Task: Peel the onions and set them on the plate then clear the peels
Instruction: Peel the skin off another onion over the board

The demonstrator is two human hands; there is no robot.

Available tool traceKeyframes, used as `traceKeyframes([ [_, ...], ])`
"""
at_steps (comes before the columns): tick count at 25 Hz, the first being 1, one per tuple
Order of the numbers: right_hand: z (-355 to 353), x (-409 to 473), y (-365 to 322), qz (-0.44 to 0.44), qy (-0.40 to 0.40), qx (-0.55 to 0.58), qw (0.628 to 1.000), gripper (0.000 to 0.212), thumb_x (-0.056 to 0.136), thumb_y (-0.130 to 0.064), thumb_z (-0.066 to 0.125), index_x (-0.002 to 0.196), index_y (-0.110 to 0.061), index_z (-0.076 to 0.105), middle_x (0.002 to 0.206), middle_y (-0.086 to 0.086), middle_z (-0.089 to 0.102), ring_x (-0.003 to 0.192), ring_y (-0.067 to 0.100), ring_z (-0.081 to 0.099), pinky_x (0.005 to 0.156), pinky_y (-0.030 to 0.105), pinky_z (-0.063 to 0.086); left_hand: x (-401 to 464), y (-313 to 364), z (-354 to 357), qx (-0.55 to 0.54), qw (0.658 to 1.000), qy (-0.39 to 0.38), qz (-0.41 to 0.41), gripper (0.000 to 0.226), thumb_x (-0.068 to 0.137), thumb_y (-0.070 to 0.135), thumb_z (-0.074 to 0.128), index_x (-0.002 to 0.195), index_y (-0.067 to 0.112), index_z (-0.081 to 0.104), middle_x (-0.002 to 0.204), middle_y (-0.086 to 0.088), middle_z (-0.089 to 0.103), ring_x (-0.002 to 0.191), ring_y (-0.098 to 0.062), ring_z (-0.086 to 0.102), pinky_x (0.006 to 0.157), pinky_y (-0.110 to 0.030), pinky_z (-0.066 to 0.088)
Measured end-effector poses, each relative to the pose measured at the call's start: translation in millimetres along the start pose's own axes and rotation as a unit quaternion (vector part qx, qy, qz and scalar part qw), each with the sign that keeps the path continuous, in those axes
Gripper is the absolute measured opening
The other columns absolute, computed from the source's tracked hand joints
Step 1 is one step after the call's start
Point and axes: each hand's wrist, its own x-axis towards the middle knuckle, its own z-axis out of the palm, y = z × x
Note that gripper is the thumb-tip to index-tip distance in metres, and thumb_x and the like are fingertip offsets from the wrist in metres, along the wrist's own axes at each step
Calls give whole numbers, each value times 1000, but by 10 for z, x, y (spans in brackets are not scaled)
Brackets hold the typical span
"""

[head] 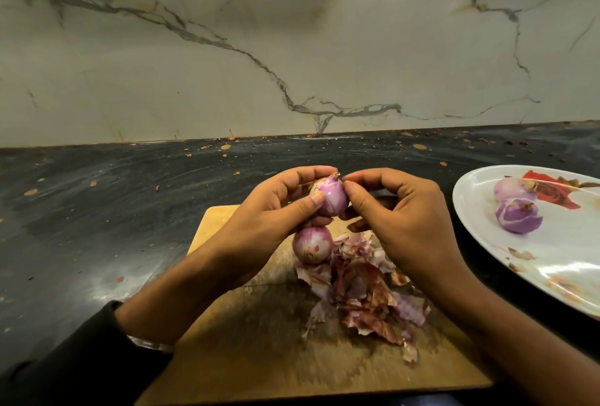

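Observation:
My left hand (272, 214) grips a small purple onion (332, 199) above the wooden cutting board (259, 357). My right hand (399, 214) pinches the skin at the onion's tip. Another onion (312, 245), still with some skin, lies on the board just below my left hand. A heap of dry peels (360, 288) covers the board's middle. Two peeled onions, one at the back (511, 188) and one in front (518, 219), sit on the white flowered plate (552, 275) at the right.
The board lies on a dark, speckled countertop (97, 210) that runs back to a marble wall (292, 48). The plate overlaps the right edge of the view.

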Motion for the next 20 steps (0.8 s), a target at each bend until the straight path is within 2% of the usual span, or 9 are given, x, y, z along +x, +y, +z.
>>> traceKeyframes([
  [3, -16, 19, 14, 9, -26, 7, 1000, 15, 94, -14, 68, 105, -10, 77, 86, 1, 77, 74, 18, 75, 61, 32, 62, -7, 6, -13, 21, 1000, -9, 1, 34, 97, 8, 53, 129, 17, 60, 116, -4, 71, 105, -20, 68, 88, -29, 57],
  [8, -25, 28, 53, -44, 5, -67, 997, 12, 92, -13, 70, 101, -11, 78, 85, -2, 76, 74, 11, 74, 63, 27, 61, -2, 8, -8, 19, 1000, -21, -4, 35, 95, 13, 54, 129, 18, 60, 116, -5, 71, 106, -22, 69, 88, -30, 57],
  [12, -22, 26, 35, -19, -22, -12, 1000, 13, 92, -12, 70, 102, -11, 77, 82, -2, 76, 71, 16, 74, 60, 26, 60, 19, 1, -36, 0, 1000, -17, -12, 37, 95, 13, 53, 131, 16, 59, 117, -7, 71, 106, -25, 67, 88, -28, 57],
  [15, -23, 49, 24, 3, -32, 36, 999, 8, 90, -10, 71, 94, -10, 77, 76, 3, 76, 65, 20, 73, 59, 27, 60, 17, -3, -52, 5, 999, -33, -13, 40, 93, 18, 53, 133, 18, 59, 120, -9, 70, 104, -27, 63, 91, -30, 56],
  [20, -16, 39, 21, -25, -31, 26, 999, 8, 90, -9, 70, 94, -9, 77, 74, 1, 75, 63, 16, 73, 60, 21, 57, 14, -5, -59, -7, 999, -30, -20, 39, 93, 19, 53, 132, 18, 60, 117, -12, 70, 96, -25, 62, 87, -28, 57],
])
